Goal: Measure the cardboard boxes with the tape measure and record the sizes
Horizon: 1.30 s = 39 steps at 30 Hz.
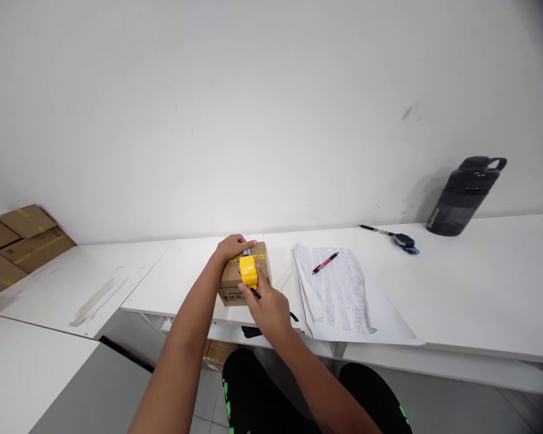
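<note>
A small cardboard box (231,276) with yellow tape and dark printing stands near the front of the white table. Over its top lies a yellow tape measure (248,271), with a short length of blade drawn out toward the box's far edge. My right hand (271,306) is closed around the near end of the tape measure, its black strap hanging below. At the far edge of the box, my left hand (233,247) is bent over the corner, a digit pressed at the blade's end. Its other fingertips are partly hidden.
Right of the box lie written paper sheets (344,295) with a red pen (326,263) on top. Farther right are a black pen (374,229), a dark blue object (404,242) and a dark bottle (462,199). Stacked cartons (27,241) stand far left.
</note>
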Each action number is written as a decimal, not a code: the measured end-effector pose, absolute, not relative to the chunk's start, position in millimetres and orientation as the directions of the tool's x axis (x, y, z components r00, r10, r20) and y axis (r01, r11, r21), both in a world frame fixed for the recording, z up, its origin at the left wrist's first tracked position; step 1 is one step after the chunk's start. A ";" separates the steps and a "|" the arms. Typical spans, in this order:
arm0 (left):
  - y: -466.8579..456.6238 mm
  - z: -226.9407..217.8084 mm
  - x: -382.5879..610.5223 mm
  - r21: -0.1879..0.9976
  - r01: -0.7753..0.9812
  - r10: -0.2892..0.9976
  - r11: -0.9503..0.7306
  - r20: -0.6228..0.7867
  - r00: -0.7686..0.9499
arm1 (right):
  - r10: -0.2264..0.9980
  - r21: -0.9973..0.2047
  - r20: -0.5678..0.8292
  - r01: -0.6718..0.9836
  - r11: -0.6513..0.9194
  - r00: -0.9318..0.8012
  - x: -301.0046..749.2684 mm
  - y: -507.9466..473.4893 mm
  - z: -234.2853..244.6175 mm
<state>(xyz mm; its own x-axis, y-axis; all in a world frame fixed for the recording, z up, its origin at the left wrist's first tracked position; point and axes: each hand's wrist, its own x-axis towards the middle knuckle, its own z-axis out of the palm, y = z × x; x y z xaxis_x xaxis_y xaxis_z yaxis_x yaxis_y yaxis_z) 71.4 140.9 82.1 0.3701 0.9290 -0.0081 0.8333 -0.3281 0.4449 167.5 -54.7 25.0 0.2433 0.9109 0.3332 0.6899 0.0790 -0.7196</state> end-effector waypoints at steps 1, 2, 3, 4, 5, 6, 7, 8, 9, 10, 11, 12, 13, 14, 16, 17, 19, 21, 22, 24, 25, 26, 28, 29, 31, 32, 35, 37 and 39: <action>140.5 82.3 71.4 0.444 0.833 0.928 -0.329 -0.009 0.372 | 0.911 -0.728 0.335 0.681 0.087 0.242 167.4 -55.2 23.6; 140.0 82.3 71.3 0.444 0.833 0.928 -0.330 -0.009 0.372 | 0.911 -0.742 0.334 0.663 0.095 0.244 167.7 -56.0 22.2; 139.5 82.1 71.1 0.445 0.832 0.928 -0.330 -0.007 0.372 | 0.908 -0.766 0.333 0.634 0.105 0.252 168.5 -57.0 20.9; 138.9 82.0 70.9 0.446 0.832 0.929 -0.329 -0.006 0.371 | 0.903 -0.797 0.336 0.591 0.122 0.267 169.6 -58.3 19.5; 138.4 81.8 70.7 0.447 0.832 0.929 -0.329 -0.003 0.369 | 0.894 -0.832 0.342 0.536 0.146 0.288 171.2 -59.8 17.9; 138.1 81.7 70.5 0.448 0.831 0.930 -0.329 0.001 0.367 | 0.883 -0.865 0.350 0.470 0.175 0.314 173.2 -61.6 16.2; 137.9 81.7 70.3 0.449 0.830 0.931 -0.329 0.005 0.366 | 0.870 -0.893 0.354 0.398 0.208 0.342 175.6 -63.3 14.4; 138.0 81.9 70.1 0.452 0.829 0.931 -0.330 0.012 0.365 | 0.861 -0.916 0.354 0.322 0.240 0.364 178.5 -65.0 12.6; 138.2 82.2 70.1 0.457 0.826 0.932 -0.331 0.020 0.362 | 0.856 -0.932 0.346 0.243 0.269 0.383 181.8 -66.3 10.7; 138.4 82.6 70.1 0.465 0.822 0.933 -0.330 0.029 0.359 | 0.854 -0.944 0.328 0.159 0.288 0.403 185.5 -67.0 9.0; 138.6 83.0 70.3 0.476 0.816 0.935 -0.328 0.037 0.354 | 0.853 -0.952 0.298 0.072 0.296 0.429 189.6 -67.0 7.3; 138.7 83.2 70.6 0.490 0.810 0.936 -0.324 0.042 0.349 | 0.851 -0.955 0.256 -0.018 0.297 0.459 194.1 -66.3 5.7; 138.4 83.2 71.1 0.507 0.801 0.937 -0.320 0.045 0.346 | 0.845 -0.949 0.205 -0.110 0.295 0.494 198.9 -65.1 4.2; 137.8 83.0 71.9 0.527 0.789 0.938 -0.316 0.047 0.344 | 0.833 -0.934 0.151 -0.199 0.296 0.532 203.7 -63.4 2.8; 135.7 82.0 73.7 0.575 0.755 0.934 -0.315 0.048 0.353 | 0.802 -0.877 0.050 -0.357 0.321 0.596 213.6 -59.9 0.7; 134.3 81.6 74.6 0.602 0.733 0.931 -0.317 0.049 0.362 | 0.786 -0.840 0.009 -0.422 0.342 0.618 218.3 -58.7 0.1; 132.0 82.1 74.6 0.656 0.685 0.924 -0.316 0.049 0.379 | 0.773 -0.761 -0.059 -0.530 0.374 0.631 227.1 -58.6 0.1; 131.1 85.5 70.5 0.707 0.638 0.924 -0.305 0.056 0.379 | 0.797 -0.698 -0.091 -0.609 0.377 0.598 234.0 -61.9 2.4; 131.3 88.2 66.2 0.731 0.613 0.926 -0.298 0.066 0.371 | 0.813 -0.675 -0.085 -0.634 0.379 0.576 236.2 -64.4 4.6; 132.2 93.9 53.4 0.778 0.559 0.937 -0.285 0.102 0.335 | 0.844 -0.644 -0.034 -0.658 0.391 0.535 238.1 -69.6 11.7; 132.1 95.6 45.2 0.801 0.530 0.944 -0.278 0.124 0.307 | 0.858 -0.637 0.001 -0.661 0.397 0.514 237.6 -71.6 16.5; 131.2 95.5 36.2 0.823 0.502 0.951 -0.267 0.142 0.273 | 0.873 -0.634 0.032 -0.665 0.395 0.487 236.4 -72.7 22.0; 124.9 87.6 18.3 0.865 0.447 0.968 -0.231 0.158 0.195 | 0.909 -0.641 0.071 -0.680 0.356 0.410 232.5 -71.3 34.0; 119.2 79.2 10.2 0.884 0.419 0.976 -0.208 0.158 0.149 | 0.926 -0.651 0.082 -0.684 0.329 0.368 230.1 -68.6 40.0; 103.8 56.0 -2.1 0.918 0.364 0.987 -0.159 0.155 0.041 | 0.949 -0.682 0.104 -0.673 0.286 0.297 224.8 -59.4 50.8; 95.0 43.2 -6.0 0.933 0.334 0.988 -0.134 0.152 -0.028 | 0.957 -0.704 0.122 -0.656 0.271 0.264 221.9 -52.9 55.2; 71.7 13.8 -11.9 0.973 0.220 0.954 -0.063 0.123 -0.272 | 0.974 -0.812 0.183 -0.538 0.228 0.137 211.4 -27.1 64.6; 59.0 5.4 -13.5 0.991 0.131 0.917 -0.034 0.083 -0.389 | 0.970 -0.891 0.231 -0.384 0.243 0.076 202.6 -7.4 68.2; 45.5 2.0 -12.0 0.997 0.059 0.908 -0.044 0.065 -0.413 | 0.953 -0.926 0.298 -0.228 0.300 0.045 192.1 10.1 70.4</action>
<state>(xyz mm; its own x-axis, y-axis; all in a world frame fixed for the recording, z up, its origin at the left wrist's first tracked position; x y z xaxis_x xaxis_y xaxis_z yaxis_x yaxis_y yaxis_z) -12.0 45.5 2.0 -0.4129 0.9085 0.0645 0.0587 -0.0441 0.9973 192.1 10.1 70.4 0.0451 0.9535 0.2981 -0.2278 0.3003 -0.9262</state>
